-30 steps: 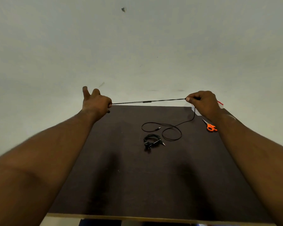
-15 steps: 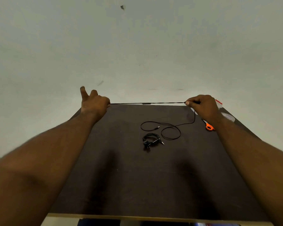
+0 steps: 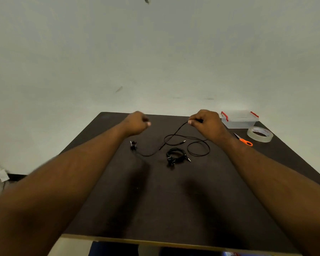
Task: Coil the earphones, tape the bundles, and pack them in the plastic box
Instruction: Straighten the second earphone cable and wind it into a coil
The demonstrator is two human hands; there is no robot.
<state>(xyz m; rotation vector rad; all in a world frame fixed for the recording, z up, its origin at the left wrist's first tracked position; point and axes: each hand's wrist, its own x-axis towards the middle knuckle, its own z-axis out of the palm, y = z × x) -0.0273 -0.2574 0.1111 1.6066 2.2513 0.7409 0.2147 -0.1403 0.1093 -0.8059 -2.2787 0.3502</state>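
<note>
My right hand [image 3: 205, 122] pinches a loose black earphone cable [image 3: 171, 138] above the dark table [image 3: 155, 209]. From the pinch the cable slopes down left to its earbuds [image 3: 133, 145], which lie on the table; the rest loops under my right wrist. My left hand [image 3: 137, 122] hovers above the earbuds, fingers curled, with nothing visible in it. A second pair of earphones, coiled into a bundle [image 3: 175, 157], lies just in front of the loose loops. The clear plastic box [image 3: 238, 120] with red clips stands at the back right, lid on.
A roll of clear tape [image 3: 260, 134] sits right of my right hand, near the table's right edge. Orange-handled scissors [image 3: 243, 140] lie between the tape and my right forearm. A pale wall rises behind the table.
The cable was stretched taut between both hands; my left hand has let go and moved right. The earbud end now lies on the table. My right hand has also moved left.
</note>
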